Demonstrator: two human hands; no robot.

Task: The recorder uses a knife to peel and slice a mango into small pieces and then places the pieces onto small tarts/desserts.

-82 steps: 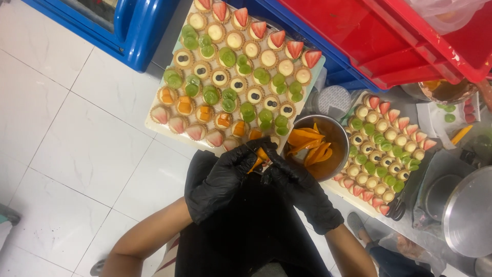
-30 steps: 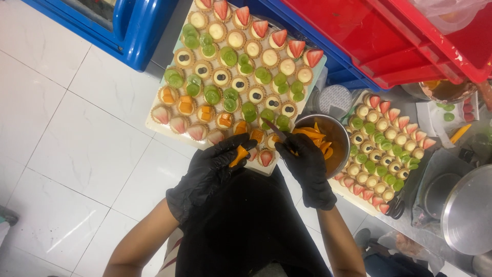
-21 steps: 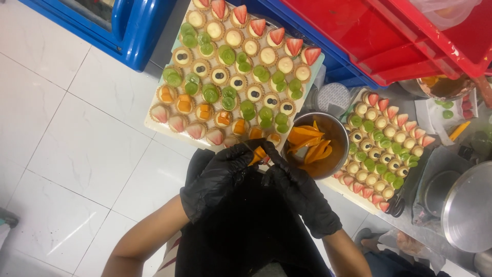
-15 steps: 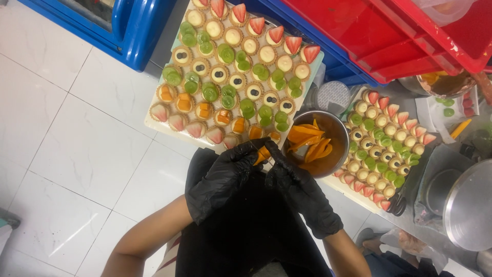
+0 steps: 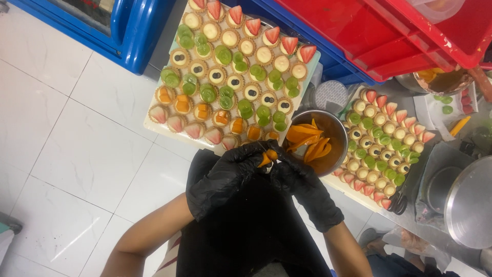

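Observation:
Both of my hands wear black gloves and meet over my lap. My left hand and my right hand pinch one orange fruit piece between their fingertips. Just beyond them lies a white tray of small tarts topped with strawberry, green fruit, orange fruit and dark berries. A metal bowl of orange fruit slices stands right beside my right hand. A second tray of tarts lies further right.
Red crates and blue crates stand at the top. Metal lids and pans sit at the right edge, with another person's foot below them. White floor tiles spread to the left.
My hands went out to the near row of tarts with an orange piece, then drew back together over my lap and now hold another orange piece between them.

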